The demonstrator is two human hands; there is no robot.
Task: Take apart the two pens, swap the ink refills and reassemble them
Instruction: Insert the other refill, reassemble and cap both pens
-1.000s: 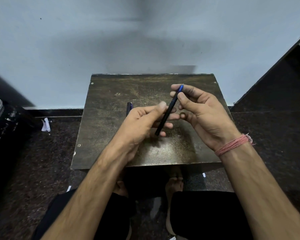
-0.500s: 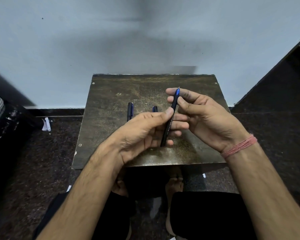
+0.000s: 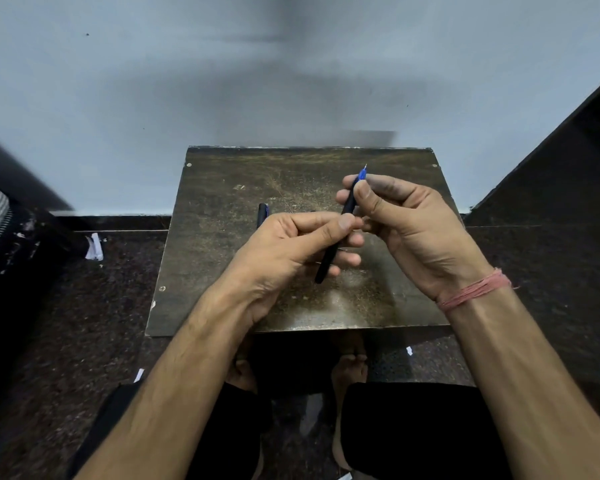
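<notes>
I hold a dark pen (image 3: pixel 332 251) with a blue tip slanted above the small brown table (image 3: pixel 222 271), its tip pointing up and away. My right hand (image 3: pixel 409 230) pinches the pen near the blue tip between thumb and fingers. My left hand (image 3: pixel 291 251) grips the lower barrel with thumb and fingers. A second dark pen piece (image 3: pixel 262 213) lies on the table behind my left hand, mostly hidden by it.
The table stands against a pale wall on a dark speckled floor. Paper scraps (image 3: pixel 94 247) lie on the floor at the left. My knees and bare feet (image 3: pixel 349 368) are under the table's near edge.
Both hands have shifted slightly right and the pen's tip has tilted further right and up. The dark piece seen beside my left thumb half a second ago is now hidden.
</notes>
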